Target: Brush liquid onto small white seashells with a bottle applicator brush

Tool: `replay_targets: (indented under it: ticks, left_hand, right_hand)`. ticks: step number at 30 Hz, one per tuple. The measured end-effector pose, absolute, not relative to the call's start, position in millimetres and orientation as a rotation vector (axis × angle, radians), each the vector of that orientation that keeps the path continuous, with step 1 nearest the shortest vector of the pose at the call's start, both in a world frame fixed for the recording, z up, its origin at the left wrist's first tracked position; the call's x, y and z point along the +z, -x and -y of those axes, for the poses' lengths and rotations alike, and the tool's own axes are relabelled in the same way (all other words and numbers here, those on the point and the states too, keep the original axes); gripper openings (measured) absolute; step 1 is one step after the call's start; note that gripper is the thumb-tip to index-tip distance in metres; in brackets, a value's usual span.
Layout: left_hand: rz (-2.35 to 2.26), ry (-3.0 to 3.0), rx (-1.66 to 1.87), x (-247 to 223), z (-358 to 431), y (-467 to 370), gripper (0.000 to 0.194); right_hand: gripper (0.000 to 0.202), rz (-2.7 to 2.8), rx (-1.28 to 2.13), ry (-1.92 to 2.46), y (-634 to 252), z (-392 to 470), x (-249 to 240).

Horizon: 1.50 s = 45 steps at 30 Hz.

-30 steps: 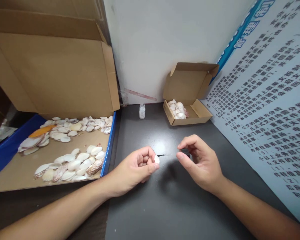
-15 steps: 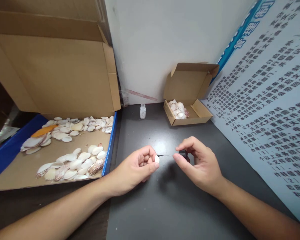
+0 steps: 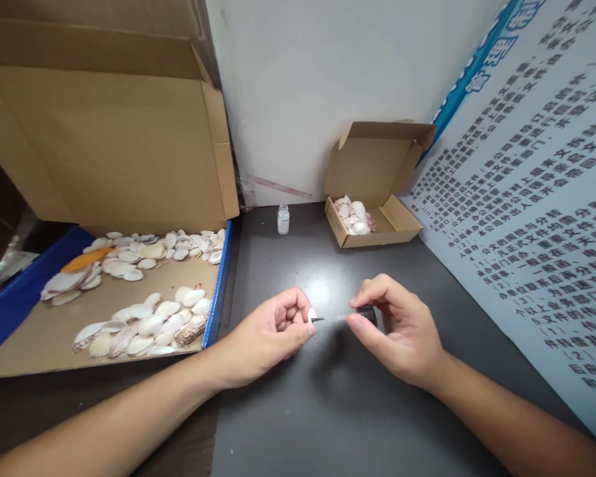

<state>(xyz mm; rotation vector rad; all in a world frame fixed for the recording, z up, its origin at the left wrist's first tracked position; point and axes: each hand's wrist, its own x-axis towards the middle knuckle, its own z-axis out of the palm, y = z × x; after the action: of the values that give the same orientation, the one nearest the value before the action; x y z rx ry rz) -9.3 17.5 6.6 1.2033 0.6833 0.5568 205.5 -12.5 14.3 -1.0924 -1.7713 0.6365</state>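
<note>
Between thumb and fingers, my left hand (image 3: pixel 283 328) pinches a small white shell (image 3: pixel 311 314). My right hand (image 3: pixel 395 328) grips a black brush cap (image 3: pixel 366 314), from which a thin, clear stem points left. The dark brush tip (image 3: pixel 318 319) is at the shell's right edge; whether it touches cannot be made out. A small clear glass bottle (image 3: pixel 283 221) with a white label stands uncapped on the dark table (image 3: pixel 278 424), beyond both hands.
On the left, a large open cardboard box (image 3: pixel 221 285) with blue sides holds many shells. At the back right, a small open carton (image 3: pixel 382 240) contains more shells. A white wall (image 3: pixel 298 99) rises behind, and a printed board (image 3: pixel 541 218) slants along the right.
The brush tip has shifted slightly down along the shell's edge. My right hand has moved a little right and down with the cap; my left hand is nearly unchanged.
</note>
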Motion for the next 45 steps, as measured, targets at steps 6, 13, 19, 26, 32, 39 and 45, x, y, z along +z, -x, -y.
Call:
replay_targets:
  ticks: [6,13,19,26,32,39,45]
  left_hand:
    - [-0.669,-1.210,0.570,5.4,-17.8,9.4,0.028]
    - [-0.662,-1.210,0.580,4.6,-17.8,9.2,0.029]
    - [-0.658,-1.222,0.584,7.0,-17.3,9.4,0.030]
    - [-0.672,-1.218,0.578,8.0,-17.5,9.7,0.033]
    - [-0.660,-1.189,0.584,5.7,-18.0,9.1,0.032]
    - [-0.665,-1.187,0.580,5.1,-18.6,9.5,0.032]
    - [-0.662,-1.193,0.582,5.0,-17.6,8.8,0.033]
  right_hand:
    - [0.014,1.752,0.582,1.141,-205.4,13.4,14.1]
    - [0.017,1.815,0.615,1.014,-205.1,12.9,13.2]
    - [0.016,1.822,0.635,0.986,-206.4,13.5,12.5]
    - [0.015,1.757,0.575,1.124,-205.1,11.0,12.0]
    - [0.015,1.744,0.599,1.077,-205.7,12.0,12.3]
    - [0.018,1.736,0.639,1.098,-205.1,11.8,14.3]
    - [0.015,1.775,0.650,1.065,-205.1,12.7,15.2]
